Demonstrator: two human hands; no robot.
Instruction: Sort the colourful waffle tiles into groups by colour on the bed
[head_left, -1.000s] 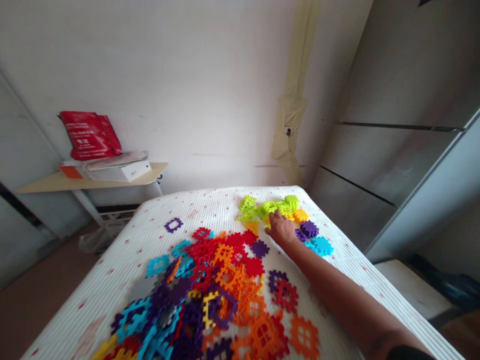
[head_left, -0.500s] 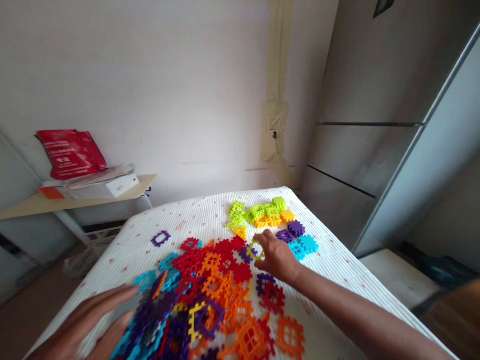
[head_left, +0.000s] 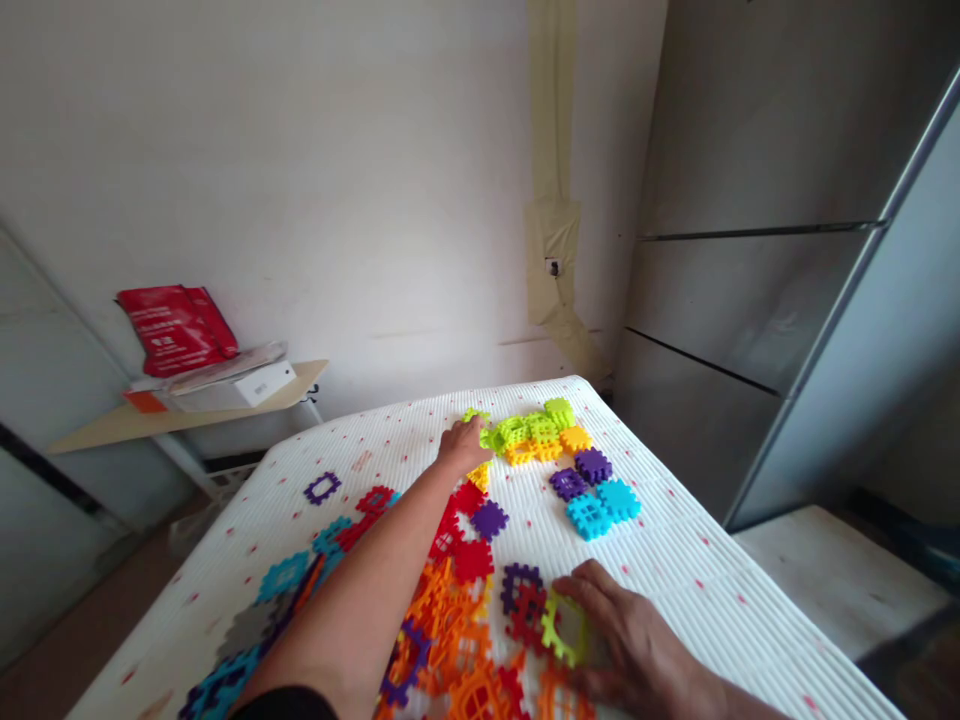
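Note:
My left hand [head_left: 463,445] reaches across to the far side of the table, fingers curled over light green building tiles [head_left: 474,414] that it partly hides. My right hand [head_left: 626,630] is low at the front right, its fingers closed on a yellow-green square frame tile [head_left: 564,628] with notched edges. Beneath that tile lie a dark red window tile [head_left: 526,612] and a purple frame tile [head_left: 519,582]. A loose pile of orange tiles [head_left: 450,620] spreads under and beside my left forearm, which covers much of it.
Sorted stacks stand at the far right: light green [head_left: 559,411], yellow [head_left: 575,439], purple [head_left: 593,465] and blue tiles [head_left: 618,499]. A lone purple frame [head_left: 322,488] lies at left. A grey refrigerator [head_left: 720,300] borders the right; a side shelf [head_left: 112,426] holds a red bag [head_left: 176,328].
My left hand has swung from the near-left pile to the far green tiles. My right hand has drawn back toward me, carrying the yellow-green frame tile. A solid purple tile now shows uncovered.

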